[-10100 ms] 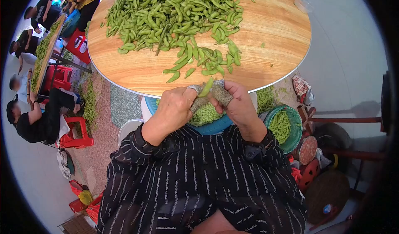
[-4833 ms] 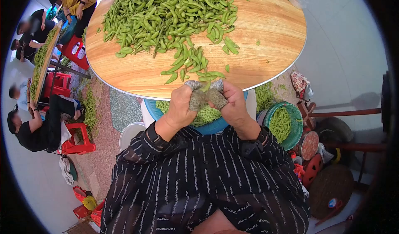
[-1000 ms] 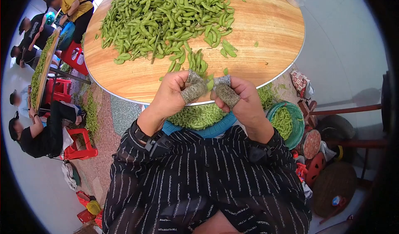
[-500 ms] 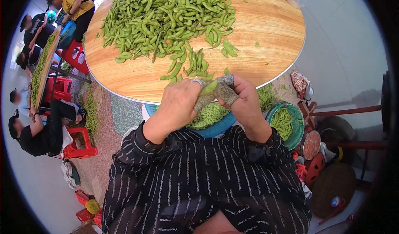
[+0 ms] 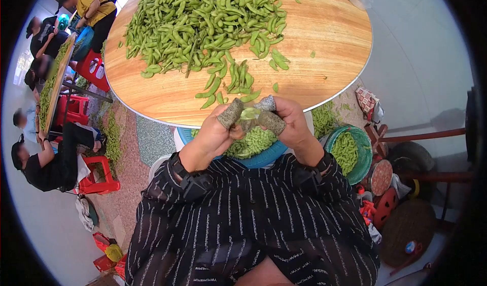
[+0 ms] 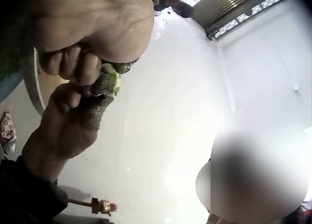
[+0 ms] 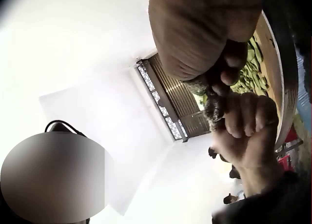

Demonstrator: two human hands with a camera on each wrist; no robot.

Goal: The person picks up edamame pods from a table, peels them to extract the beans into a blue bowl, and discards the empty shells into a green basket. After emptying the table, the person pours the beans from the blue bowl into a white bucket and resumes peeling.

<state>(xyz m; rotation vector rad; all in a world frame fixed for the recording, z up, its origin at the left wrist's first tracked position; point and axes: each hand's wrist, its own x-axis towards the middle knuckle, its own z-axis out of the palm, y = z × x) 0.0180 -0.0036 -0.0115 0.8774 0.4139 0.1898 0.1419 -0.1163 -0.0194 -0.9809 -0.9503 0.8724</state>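
Both hands meet just off the near edge of the round wooden table (image 5: pixel 324 42), over a blue basin (image 5: pixel 261 160). Between them is one green bean pod (image 5: pixel 249 113). My left hand (image 5: pixel 234 118) pinches its left end, and my right hand (image 5: pixel 267 115) pinches its right end. Grey knit covers sit on the pinching fingertips (image 5: pixel 231 113). In the left wrist view the pod (image 6: pixel 113 80) shows pale green between the covered fingers. The right wrist view shows my right hand (image 7: pixel 209 82) above the left hand (image 7: pixel 246 121), with the pod hidden.
A large heap of green pods (image 5: pixel 203 22) covers the table's far half, with a small cluster (image 5: pixel 231 80) near the hands. The basin holds pods (image 5: pixel 253 141). A green basket (image 5: pixel 361 156) of pods stands at right. Seated people (image 5: pixel 45 159) and red stools (image 5: pixel 96 172) are at left.
The hands drew back from the table edge with one pod to above the basin. Over the last half second the pod turned from slanted to level, and the left thumb tip rose.
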